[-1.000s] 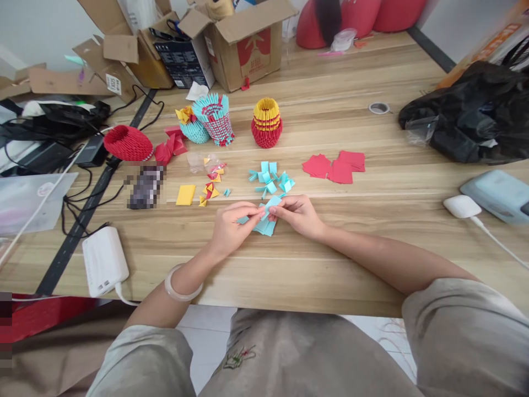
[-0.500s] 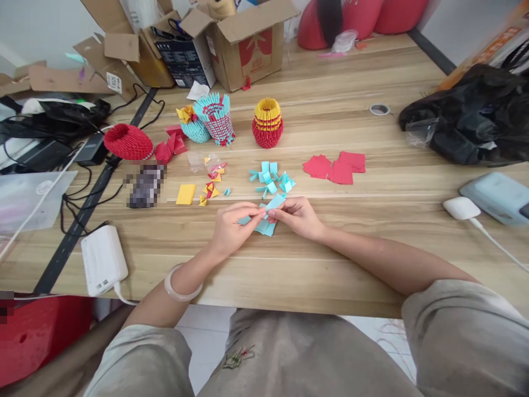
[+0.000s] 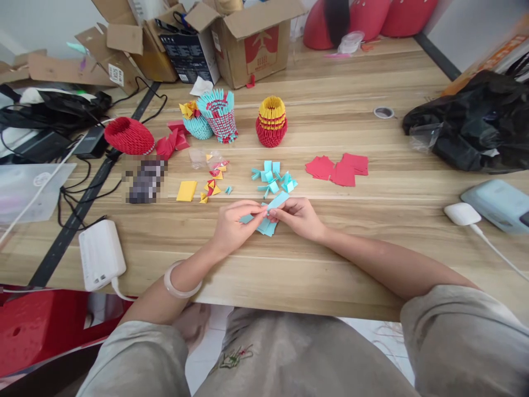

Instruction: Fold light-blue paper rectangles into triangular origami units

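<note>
wooden table (image 3: 372, 220) is stretching far and wide under clutter. part of the blue paper strip (image 3: 278, 200) is hiding behind the fingertips, and the blue stack (image 3: 264, 226) under the hands is mostly covered. the strip is pale, flat and narrow, its long axis running from near left up to far right. left hand (image 3: 233, 223) and right hand (image 3: 300, 216) are both pinching it, just above the table's near middle.
</note>
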Motion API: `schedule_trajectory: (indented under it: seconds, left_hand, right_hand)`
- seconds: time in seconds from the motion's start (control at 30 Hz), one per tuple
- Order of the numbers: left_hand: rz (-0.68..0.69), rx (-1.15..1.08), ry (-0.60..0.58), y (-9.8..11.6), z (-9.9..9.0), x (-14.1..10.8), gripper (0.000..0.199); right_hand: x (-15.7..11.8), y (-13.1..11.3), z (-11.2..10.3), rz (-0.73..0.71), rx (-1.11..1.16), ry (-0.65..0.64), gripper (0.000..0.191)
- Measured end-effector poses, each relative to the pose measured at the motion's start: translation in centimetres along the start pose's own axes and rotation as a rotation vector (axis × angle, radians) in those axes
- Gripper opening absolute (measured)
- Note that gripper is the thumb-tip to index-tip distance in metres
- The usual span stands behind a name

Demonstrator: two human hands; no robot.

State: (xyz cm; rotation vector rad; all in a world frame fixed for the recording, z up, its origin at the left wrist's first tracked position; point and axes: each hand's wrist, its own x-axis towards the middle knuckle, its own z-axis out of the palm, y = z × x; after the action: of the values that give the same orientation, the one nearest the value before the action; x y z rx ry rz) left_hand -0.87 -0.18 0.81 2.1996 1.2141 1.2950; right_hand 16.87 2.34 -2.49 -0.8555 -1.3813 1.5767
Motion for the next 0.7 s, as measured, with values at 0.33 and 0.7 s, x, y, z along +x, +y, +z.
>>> schedule_trajectory:
  seconds: [0.33,0.7]
  left_hand:
    - [-0.07,0.003,-0.047,-0.25,-0.03,-0.18,0.003]
    - [-0.204,-0.098,-0.085,0.05,-0.07,-0.5,0.032]
  right_hand:
    - [0.1,0.37,-0.18,-0.022,-0.063,-0.041,0.035]
    - [-0.43,0.34,-0.2,-0.16,-0.28,-0.115,0.028]
